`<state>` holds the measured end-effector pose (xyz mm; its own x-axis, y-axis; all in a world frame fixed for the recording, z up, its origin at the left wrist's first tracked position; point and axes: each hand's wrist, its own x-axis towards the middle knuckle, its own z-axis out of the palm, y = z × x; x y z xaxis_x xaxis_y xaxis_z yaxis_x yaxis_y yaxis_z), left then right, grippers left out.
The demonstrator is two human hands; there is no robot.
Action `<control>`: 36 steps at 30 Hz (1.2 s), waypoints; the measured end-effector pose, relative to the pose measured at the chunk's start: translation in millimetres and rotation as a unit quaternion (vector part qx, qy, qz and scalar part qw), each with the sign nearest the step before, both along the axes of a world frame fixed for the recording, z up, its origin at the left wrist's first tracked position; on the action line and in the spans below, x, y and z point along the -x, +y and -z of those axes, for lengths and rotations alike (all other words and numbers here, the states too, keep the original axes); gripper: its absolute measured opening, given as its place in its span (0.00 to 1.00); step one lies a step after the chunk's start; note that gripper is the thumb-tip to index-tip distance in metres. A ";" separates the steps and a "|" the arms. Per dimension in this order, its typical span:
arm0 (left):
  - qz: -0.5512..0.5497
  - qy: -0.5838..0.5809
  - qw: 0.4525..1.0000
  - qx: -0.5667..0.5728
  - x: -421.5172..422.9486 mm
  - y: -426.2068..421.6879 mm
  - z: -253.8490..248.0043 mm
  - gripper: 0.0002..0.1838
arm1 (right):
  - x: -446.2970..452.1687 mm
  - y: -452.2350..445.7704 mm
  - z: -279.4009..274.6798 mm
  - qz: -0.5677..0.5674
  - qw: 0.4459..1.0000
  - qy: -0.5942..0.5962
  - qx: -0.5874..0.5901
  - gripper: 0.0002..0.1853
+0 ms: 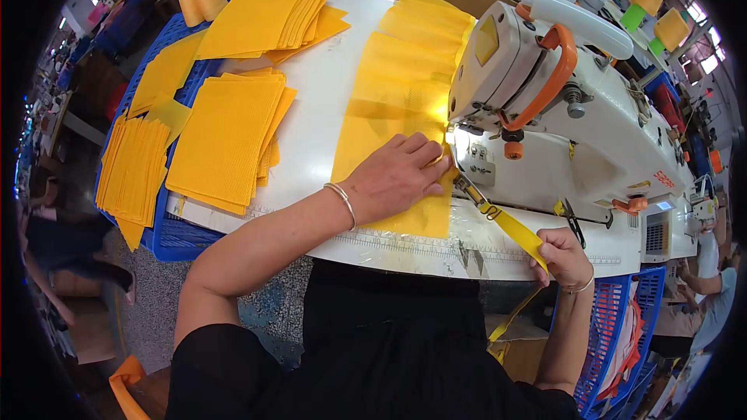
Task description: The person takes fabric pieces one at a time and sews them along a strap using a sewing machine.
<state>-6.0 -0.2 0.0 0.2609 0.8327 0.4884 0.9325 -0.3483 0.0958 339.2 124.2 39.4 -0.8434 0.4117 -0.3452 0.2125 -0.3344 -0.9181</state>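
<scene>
My left hand lies on a yellow fabric panel, its fingers slightly bent and apart, pressing the cloth just left of the sewing machine's needle area. The panel runs back along the machine's left side, its right edge beneath the lit head. My right hand pinches a yellow strip between thumb and fingers. From there the strip stretches taut to a small metal guide near the needle, and its loose tail hangs below the table edge. The white sewing machine has an orange lever.
Stacks of yellow fabric pieces stand left, partly over a blue basket. Thread snips lie right of the strip. Blue crates stand below right. Thread cones sit back left. A ruler tape edges the table.
</scene>
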 end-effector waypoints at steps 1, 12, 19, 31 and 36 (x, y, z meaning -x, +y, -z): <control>-0.002 0.004 1.000 0.003 -0.1 0.3 -0.4 0.18 | -0.6 0.6 0.9 -0.001 1.000 0.007 0.000 0.12; 0.017 0.011 1.000 -0.001 2.2 -1.5 -2.2 0.18 | -1.9 1.1 0.5 0.001 1.000 0.002 -0.011 0.16; 0.018 0.029 0.999 0.019 3.5 -4.9 -2.8 0.18 | -3.8 0.6 5.0 0.008 1.000 0.021 0.000 0.17; 0.038 -0.011 0.999 -0.025 8.4 5.5 3.5 0.15 | -3.2 4.4 4.6 -0.001 1.000 0.010 -0.005 0.17; 0.033 -0.031 0.999 -0.008 9.8 6.3 5.7 0.17 | -3.5 3.6 3.3 0.002 1.000 0.012 0.008 0.14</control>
